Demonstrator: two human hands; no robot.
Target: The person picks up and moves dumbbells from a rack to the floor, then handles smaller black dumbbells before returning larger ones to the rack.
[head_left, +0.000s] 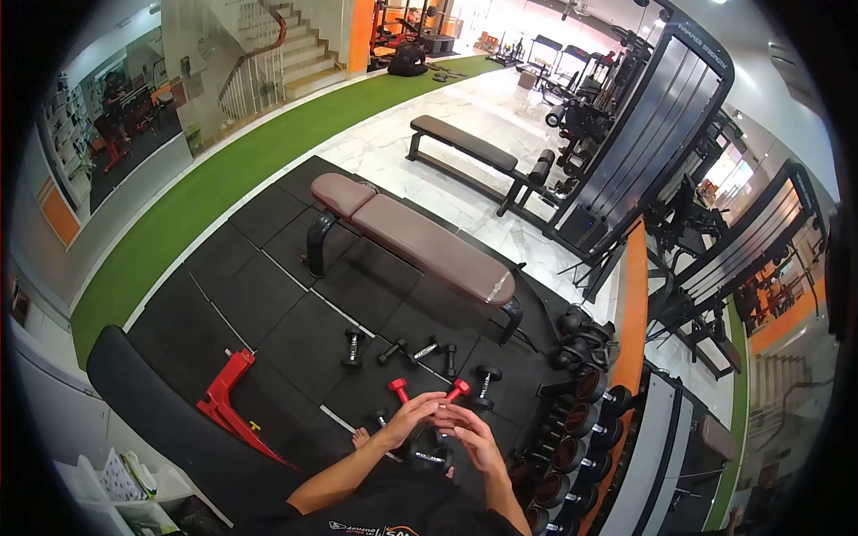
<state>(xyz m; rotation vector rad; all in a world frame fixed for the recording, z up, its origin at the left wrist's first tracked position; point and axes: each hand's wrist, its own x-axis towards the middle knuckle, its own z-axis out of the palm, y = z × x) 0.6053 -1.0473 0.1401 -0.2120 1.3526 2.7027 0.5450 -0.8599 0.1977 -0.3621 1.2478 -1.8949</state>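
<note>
My left hand (pixel 416 420) and my right hand (pixel 470 435) are raised in front of my chest, with their fingertips meeting or nearly so. The fingers of both look stretched out, and no object shows in either. Just past them on the floor are a red hex dumbbell (pixel 399 389) and a second red dumbbell head (pixel 458 389); my hands cover what lies between. A black dumbbell with a metal handle (pixel 433 458) sits below my hands, near my feet. Farther out lie more dumbbells, among them one black dumbbell (pixel 355 347) and another (pixel 485 387).
A brown padded bench (pixel 420 237) stands across the black rubber mat (pixel 259 308). To the right is a dumbbell rack (pixel 572 447) beside an orange-edged mirror. A red metal frame (pixel 223 393) and black pad (pixel 161 411) are at left. Weight machines (pixel 643 134) stand beyond.
</note>
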